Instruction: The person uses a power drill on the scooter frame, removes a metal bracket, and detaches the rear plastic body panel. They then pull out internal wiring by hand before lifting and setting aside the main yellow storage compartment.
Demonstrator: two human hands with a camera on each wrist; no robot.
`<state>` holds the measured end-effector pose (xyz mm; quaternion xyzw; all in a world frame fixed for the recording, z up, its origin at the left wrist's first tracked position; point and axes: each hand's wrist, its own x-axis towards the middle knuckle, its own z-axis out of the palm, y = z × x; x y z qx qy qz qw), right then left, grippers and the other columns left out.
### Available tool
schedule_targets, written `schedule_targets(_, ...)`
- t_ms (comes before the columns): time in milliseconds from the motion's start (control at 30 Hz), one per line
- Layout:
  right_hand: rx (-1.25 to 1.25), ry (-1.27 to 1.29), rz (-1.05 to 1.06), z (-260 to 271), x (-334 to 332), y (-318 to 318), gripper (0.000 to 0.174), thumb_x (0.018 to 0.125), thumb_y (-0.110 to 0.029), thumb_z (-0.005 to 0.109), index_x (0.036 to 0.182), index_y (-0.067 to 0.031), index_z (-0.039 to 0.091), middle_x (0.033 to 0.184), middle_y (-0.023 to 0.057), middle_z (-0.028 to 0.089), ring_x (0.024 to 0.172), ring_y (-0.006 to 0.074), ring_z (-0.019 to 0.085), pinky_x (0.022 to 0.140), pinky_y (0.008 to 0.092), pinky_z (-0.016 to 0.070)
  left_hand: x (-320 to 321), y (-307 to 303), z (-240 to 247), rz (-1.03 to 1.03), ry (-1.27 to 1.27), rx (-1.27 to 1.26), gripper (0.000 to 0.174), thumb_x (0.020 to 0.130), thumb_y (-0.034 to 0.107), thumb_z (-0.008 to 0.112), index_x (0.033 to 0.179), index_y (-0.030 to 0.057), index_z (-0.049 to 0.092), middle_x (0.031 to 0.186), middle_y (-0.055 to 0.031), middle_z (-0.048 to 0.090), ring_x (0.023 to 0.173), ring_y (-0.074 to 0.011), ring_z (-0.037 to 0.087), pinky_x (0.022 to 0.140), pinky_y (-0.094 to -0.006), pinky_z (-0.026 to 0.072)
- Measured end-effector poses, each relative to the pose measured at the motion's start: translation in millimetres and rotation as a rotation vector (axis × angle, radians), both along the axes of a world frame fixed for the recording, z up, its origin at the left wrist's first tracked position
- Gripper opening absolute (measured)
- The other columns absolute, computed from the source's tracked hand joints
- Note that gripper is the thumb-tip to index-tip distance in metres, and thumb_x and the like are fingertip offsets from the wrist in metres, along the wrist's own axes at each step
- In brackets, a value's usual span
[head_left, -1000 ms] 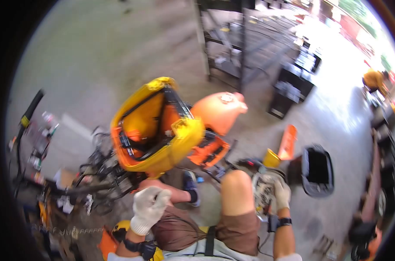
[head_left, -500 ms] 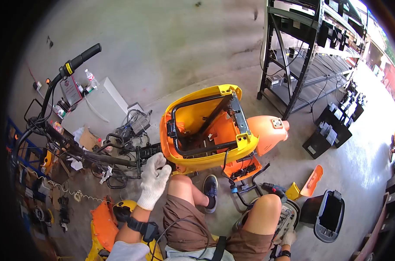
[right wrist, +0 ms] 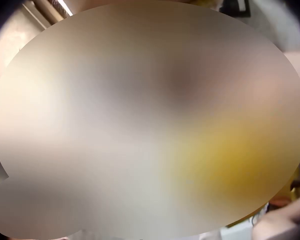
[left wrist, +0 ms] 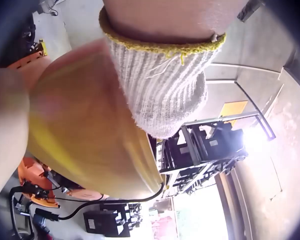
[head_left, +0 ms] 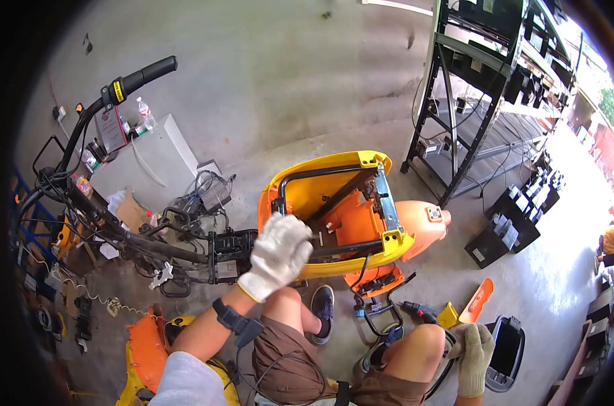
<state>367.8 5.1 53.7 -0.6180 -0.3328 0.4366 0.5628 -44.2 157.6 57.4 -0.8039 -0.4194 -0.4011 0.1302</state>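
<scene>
My gloved left hand [head_left: 280, 254] is over the near side of the yellow and orange scooter body [head_left: 307, 169], its fingers bent. Whether it holds anything small cannot be told. The left wrist view shows only the glove's cuff [left wrist: 165, 85] beside the yellow shell [left wrist: 95, 130]; the fingers are hidden. To the right of the bent knee, my gloved right hand [head_left: 474, 352] is raised with loosely bent fingers and no visible object in them. It partly covers a rounded grey part below. A large blur fills most of the right wrist view.
Handlebars [head_left: 141, 76] and a dark frame stand at left. Behind the body are an orange tank-like part [head_left: 422, 223] and a metal rack [head_left: 456, 122]. A drill [head_left: 415, 310], an orange strip [head_left: 477, 301] and a black bin [head_left: 506, 352] lie at right. Orange and yellow panels [head_left: 148, 352] rest at lower left.
My left hand has moved up and right, over the body's edge. My right hand has lifted from the grey part. The head view has turned, showing more of the rack.
</scene>
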Motion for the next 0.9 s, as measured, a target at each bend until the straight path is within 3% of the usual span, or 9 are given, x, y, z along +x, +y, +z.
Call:
schedule_targets(200,0.005,-0.262,0.815,124.9,-100.5,109.2,0.027,0.099,-0.020,0.056,0.094,0.0037,0.066,0.066,0.0057,0.062,0.056,0.0132,0.059,0.052,0.0270,0.0458,17.6,0.2,-31.5,-0.070,-0.118,-0.124,0.017,0.083,0.012,0.071,0.099,0.0080,0.064,0.078,-0.0108,0.067,0.067,-0.0346,0.065,0.063,-0.0441,0.0525)
schedule_targets(267,0.402,-0.355,1.094,105.0,-130.7,173.2,0.025,0.100,-0.022,0.052,0.092,-0.0002,0.062,0.069,0.0051,0.063,0.066,0.0135,0.062,0.054,0.0279,0.0460,26.3,-0.1,-30.9,0.088,0.028,-0.264,0.017,0.084,0.019,0.071,0.098,0.0112,0.065,0.073,-0.0093,0.066,0.064,-0.0339,0.064,0.060,-0.0454,0.0512)
schedule_targets(333,-0.194,-0.070,1.208,89.6,-183.0,241.7,0.023,0.101,-0.020,0.048,0.085,-0.0060,0.057,0.066,0.0032,0.054,0.071,0.0134,0.061,0.055,0.0284,0.0454,27.0,4.1,-32.8,0.088,0.029,-0.320,0.017,0.086,0.026,0.070,0.094,0.0121,0.065,0.069,-0.0084,0.063,0.060,-0.0329,0.062,0.057,-0.0458,0.0492)
schedule_targets(400,0.613,-1.274,1.501,46.4,-237.6,299.9,0.016,0.093,-0.016,0.057,0.085,-0.0044,0.065,0.065,0.0031,0.059,0.062,0.0164,0.061,0.051,0.0315,0.0461,28.9,6.8,-34.2,0.096,0.033,-0.274,0.021,0.088,0.032,0.067,0.087,0.0117,0.064,0.065,-0.0070,0.062,0.059,-0.0285,0.064,0.057,-0.0433,0.0492)
schedule_targets(433,0.015,-0.533,1.724,11.1,-255.3,337.6,0.018,0.094,-0.018,0.056,0.085,-0.0047,0.066,0.066,0.0035,0.060,0.064,0.0170,0.063,0.053,0.0335,0.0482,31.3,6.8,-36.0,0.132,0.040,-0.243,0.023,0.087,0.033,0.067,0.086,0.0101,0.064,0.066,-0.0068,0.063,0.058,-0.0277,0.063,0.058,-0.0426,0.0490)
schedule_targets(467,-0.548,0.260,1.705,-14.3,-267.8,362.2,0.020,0.095,-0.020,0.056,0.085,-0.0051,0.066,0.068,0.0039,0.061,0.066,0.0175,0.064,0.054,0.0355,0.0502,30.2,9.0,-37.8,0.112,0.036,-0.275,0.023,0.085,0.033,0.068,0.086,0.0103,0.064,0.066,-0.0070,0.063,0.058,-0.0279,0.063,0.058,-0.0420,0.0489)
schedule_targets(533,-0.623,-0.416,1.267,18.3,-307.6,336.3,0.023,0.096,-0.023,0.053,0.088,-0.0059,0.067,0.071,0.0057,0.064,0.064,0.0195,0.065,0.054,0.0398,0.0508,31.5,7.1,-30.7,0.152,0.074,-0.348,0.023,0.084,0.033,0.069,0.086,0.0107,0.064,0.067,-0.0075,0.064,0.059,-0.0280,0.064,0.058,-0.0427,0.0489)
schedule_targets(800,-0.646,-0.760,1.268,-92.0,-361.3,411.5,0.028,0.097,-0.025,0.053,0.102,-0.0042,0.071,0.097,0.0165,0.073,0.081,0.0273,0.072,0.068,0.0441,0.0579,29.0,11.2,-46.5,0.106,-0.019,-0.289,0.016,0.074,0.022,0.068,0.085,0.0115,0.065,0.063,-0.0057,0.060,0.053,-0.0270,0.059,0.051,-0.0406,0.0451)
schedule_targets(900,-0.151,-1.245,1.597,-206.9,-392.3,456.3,0.026,0.095,-0.016,0.053,0.104,-0.0016,0.073,0.097,0.0199,0.074,0.078,0.0334,0.074,0.067,0.0452,0.0588,28.9,14.0,-47.3,0.084,-0.054,-0.295,0.011,0.071,0.018,0.068,0.079,0.0120,0.064,0.058,-0.0027,0.058,0.049,-0.0229,0.058,0.050,-0.0372,0.0450)
